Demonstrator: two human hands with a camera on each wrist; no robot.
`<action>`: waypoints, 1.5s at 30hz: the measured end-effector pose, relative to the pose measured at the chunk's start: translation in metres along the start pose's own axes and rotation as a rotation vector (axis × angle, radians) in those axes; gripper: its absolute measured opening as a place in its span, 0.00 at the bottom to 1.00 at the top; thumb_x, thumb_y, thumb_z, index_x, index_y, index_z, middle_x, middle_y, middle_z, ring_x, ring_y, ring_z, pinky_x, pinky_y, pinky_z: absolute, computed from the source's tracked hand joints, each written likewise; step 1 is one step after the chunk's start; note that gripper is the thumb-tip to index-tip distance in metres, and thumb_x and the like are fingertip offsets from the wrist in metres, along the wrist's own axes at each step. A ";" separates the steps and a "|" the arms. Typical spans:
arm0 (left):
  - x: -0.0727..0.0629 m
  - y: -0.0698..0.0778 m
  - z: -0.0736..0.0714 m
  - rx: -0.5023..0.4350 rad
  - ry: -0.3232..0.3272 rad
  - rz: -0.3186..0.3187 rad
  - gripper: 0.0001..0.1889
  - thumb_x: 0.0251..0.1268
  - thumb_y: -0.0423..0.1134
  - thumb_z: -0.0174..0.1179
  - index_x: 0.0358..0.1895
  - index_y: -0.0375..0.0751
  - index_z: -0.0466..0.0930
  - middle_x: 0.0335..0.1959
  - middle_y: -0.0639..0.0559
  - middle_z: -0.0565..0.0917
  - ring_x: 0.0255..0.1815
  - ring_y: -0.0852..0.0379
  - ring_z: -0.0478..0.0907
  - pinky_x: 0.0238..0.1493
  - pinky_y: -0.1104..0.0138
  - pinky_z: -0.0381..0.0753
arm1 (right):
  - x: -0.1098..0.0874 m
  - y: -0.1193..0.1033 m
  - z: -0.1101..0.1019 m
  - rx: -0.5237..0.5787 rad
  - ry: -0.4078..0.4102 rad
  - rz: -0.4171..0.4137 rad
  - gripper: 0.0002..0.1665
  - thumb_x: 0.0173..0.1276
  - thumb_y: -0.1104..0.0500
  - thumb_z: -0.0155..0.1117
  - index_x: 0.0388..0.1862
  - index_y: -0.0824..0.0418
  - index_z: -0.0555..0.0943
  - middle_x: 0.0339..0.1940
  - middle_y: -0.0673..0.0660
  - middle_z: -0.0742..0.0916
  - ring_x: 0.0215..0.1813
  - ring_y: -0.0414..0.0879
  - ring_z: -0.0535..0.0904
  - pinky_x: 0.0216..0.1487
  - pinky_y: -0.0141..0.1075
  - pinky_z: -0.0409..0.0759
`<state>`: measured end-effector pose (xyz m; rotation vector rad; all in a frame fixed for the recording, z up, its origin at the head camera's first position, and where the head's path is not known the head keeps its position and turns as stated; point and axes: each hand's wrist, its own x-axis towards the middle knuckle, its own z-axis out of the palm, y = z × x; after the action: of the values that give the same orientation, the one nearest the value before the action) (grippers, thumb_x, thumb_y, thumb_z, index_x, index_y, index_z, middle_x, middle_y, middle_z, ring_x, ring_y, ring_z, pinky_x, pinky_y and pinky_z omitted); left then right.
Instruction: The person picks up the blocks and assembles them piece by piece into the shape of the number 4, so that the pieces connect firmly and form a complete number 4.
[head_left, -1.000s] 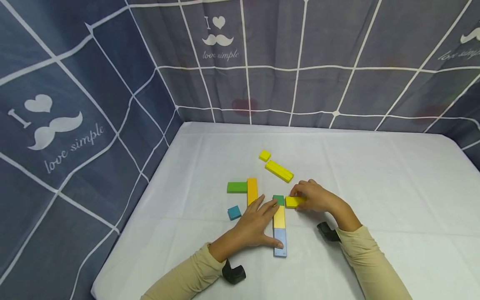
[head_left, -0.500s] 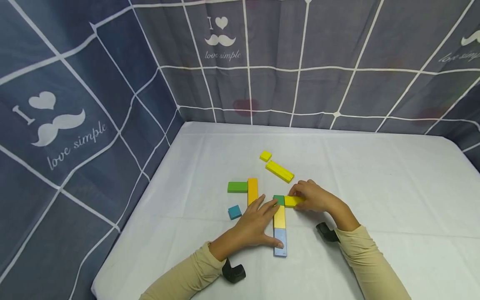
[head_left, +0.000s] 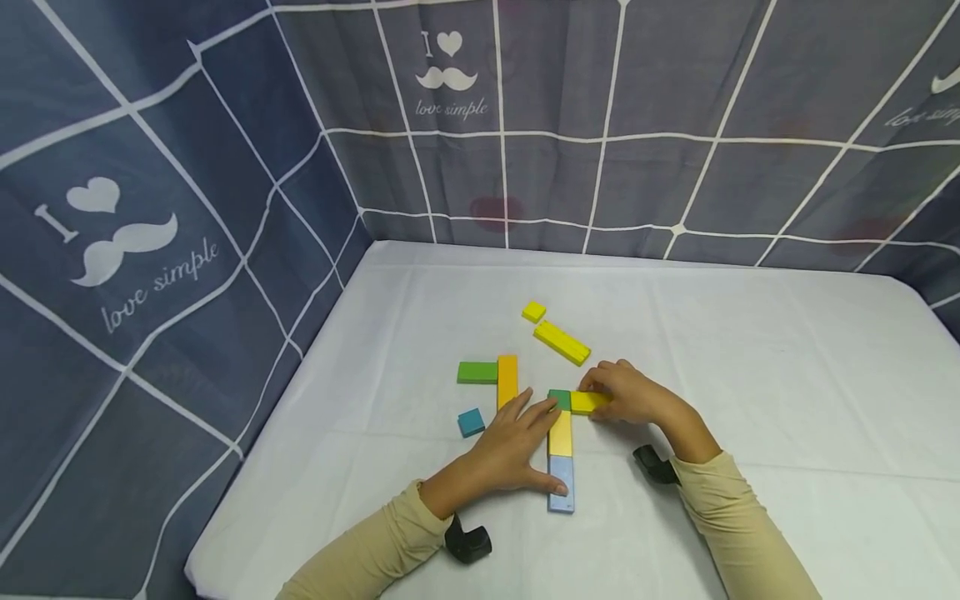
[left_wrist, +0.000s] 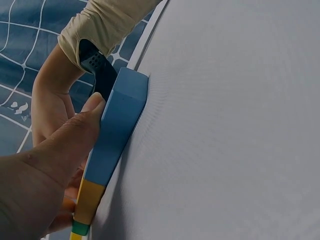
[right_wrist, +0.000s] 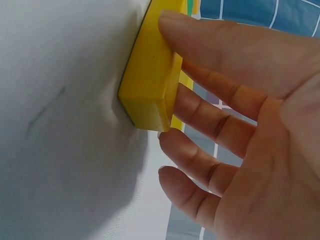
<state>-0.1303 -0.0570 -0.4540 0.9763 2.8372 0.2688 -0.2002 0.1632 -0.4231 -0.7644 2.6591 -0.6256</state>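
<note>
Yellow block | right hand pinches it | left hand spread, hiding orange block's end | teal block nearby

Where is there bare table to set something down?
Free: right of the right sleeve, out to the edge of the white table; also the far strip between the small yellow block and the grid curtain. Crowded: the middle, around the left hand, right hand, orange block and light-blue block.

"I", a heart, a moustache and "love simple" stand in white on the left cloth and again on the back cloth; there, a third print is cut off.
</note>
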 end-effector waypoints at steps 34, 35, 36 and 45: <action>0.000 0.001 0.002 -0.009 -0.013 -0.005 0.54 0.39 0.75 0.55 0.70 0.47 0.55 0.72 0.54 0.55 0.73 0.44 0.45 0.69 0.50 0.52 | -0.004 0.004 -0.002 0.084 0.052 0.032 0.30 0.57 0.51 0.66 0.56 0.63 0.73 0.50 0.63 0.77 0.51 0.58 0.70 0.52 0.52 0.70; 0.000 0.001 0.002 -0.011 -0.018 -0.007 0.54 0.39 0.75 0.55 0.70 0.47 0.55 0.72 0.54 0.55 0.73 0.44 0.45 0.69 0.50 0.51 | -0.004 0.005 -0.002 0.094 0.067 0.052 0.32 0.58 0.49 0.65 0.58 0.63 0.70 0.53 0.65 0.75 0.54 0.60 0.68 0.54 0.55 0.69; 0.000 0.001 0.002 -0.011 -0.022 -0.007 0.54 0.39 0.75 0.55 0.70 0.47 0.55 0.72 0.54 0.55 0.73 0.44 0.45 0.69 0.50 0.51 | -0.004 0.006 -0.001 0.101 0.080 0.065 0.34 0.60 0.48 0.63 0.60 0.64 0.68 0.57 0.67 0.73 0.57 0.62 0.67 0.56 0.57 0.67; 0.001 0.001 0.001 0.006 0.009 0.010 0.54 0.40 0.75 0.55 0.70 0.46 0.55 0.72 0.53 0.56 0.73 0.45 0.46 0.69 0.50 0.52 | 0.006 0.013 0.002 0.088 0.110 0.105 0.46 0.62 0.44 0.59 0.69 0.68 0.55 0.70 0.71 0.59 0.67 0.70 0.55 0.63 0.63 0.56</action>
<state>-0.1304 -0.0557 -0.4547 0.9934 2.8439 0.2666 -0.2097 0.1688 -0.4320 -0.5781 2.7286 -0.7723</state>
